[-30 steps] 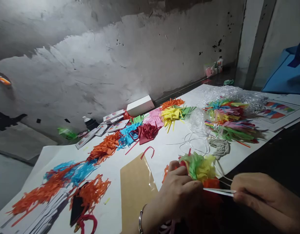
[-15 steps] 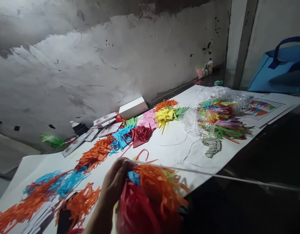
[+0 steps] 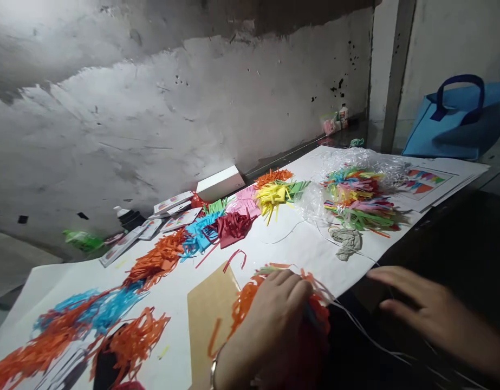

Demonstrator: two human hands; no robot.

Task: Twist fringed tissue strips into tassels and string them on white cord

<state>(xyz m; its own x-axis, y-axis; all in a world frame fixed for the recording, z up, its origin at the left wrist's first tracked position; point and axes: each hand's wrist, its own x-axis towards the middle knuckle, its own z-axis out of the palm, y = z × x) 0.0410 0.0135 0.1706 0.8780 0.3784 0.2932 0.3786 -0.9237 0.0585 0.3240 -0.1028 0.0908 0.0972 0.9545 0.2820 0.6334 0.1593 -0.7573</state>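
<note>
My left hand [image 3: 270, 319] grips a bundle of fringed paper strips [image 3: 244, 300], mostly orange and red, at the near edge of the white paper sheet [image 3: 298, 249]. A thin white string [image 3: 355, 325] runs from the bundle to the right, below my right hand. My right hand [image 3: 420, 309] hovers with fingers spread over the dark area right of the sheet, just above the string and holding nothing. A brown card [image 3: 207, 309] lies left of the bundle.
Piles of fringed paper in orange [image 3: 158, 260], blue [image 3: 199, 233], red [image 3: 233, 225], yellow [image 3: 274, 195] and mixed colours [image 3: 359, 203] cover the sheet. A white box [image 3: 219, 183], a grey rag [image 3: 346, 238], a blue bag [image 3: 456, 119] and glue bottles by the wall [image 3: 343, 115] are there too.
My left hand lowered the bundle back to the sheet's near edge. My right hand, earlier pulling the string taut and then out of view, has let go and now hovers open.
</note>
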